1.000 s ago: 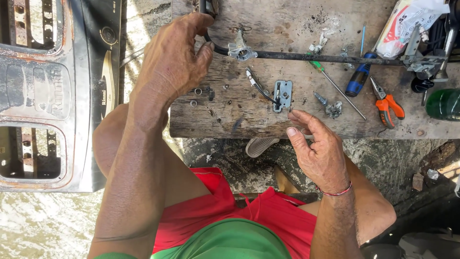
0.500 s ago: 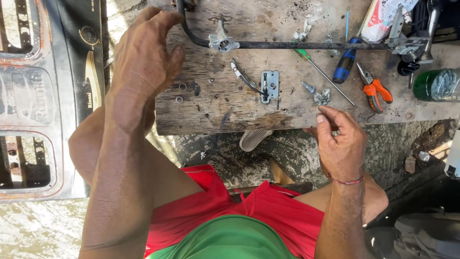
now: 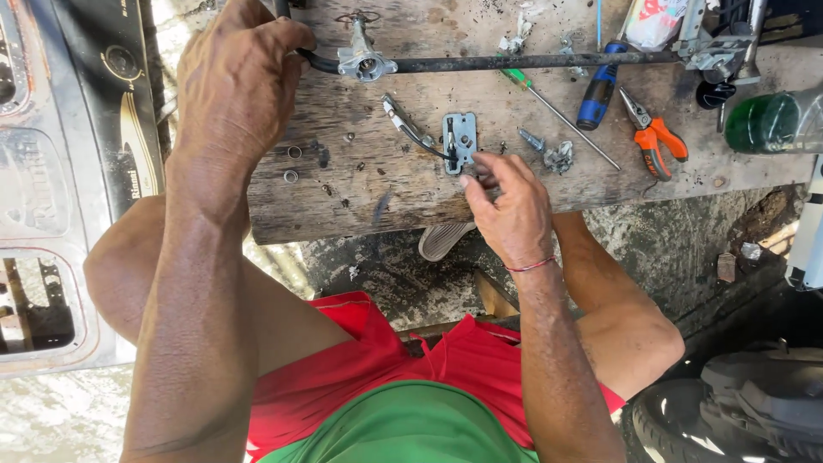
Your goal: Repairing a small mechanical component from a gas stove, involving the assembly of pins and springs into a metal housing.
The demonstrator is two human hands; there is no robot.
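Since the earlier frame, the right hand [image 3: 514,210] is brought up to the small metal plate [image 3: 460,142] mid-desk, fingertips touching, unclenched; the left hand [image 3: 236,81] is clenched on the black hose [image 3: 480,63]; a careful pinch is judged next

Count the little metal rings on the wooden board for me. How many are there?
2. One small ring lies just right of the left hand's wrist, and the other ring sits right below it. More may be hidden under that hand.

Rough, stained wooden plank [image 3: 411,193] carries a dull metal plate [image 3: 460,142], a matt black pipe [image 3: 514,62] and orange plastic-handled pliers [image 3: 653,137].
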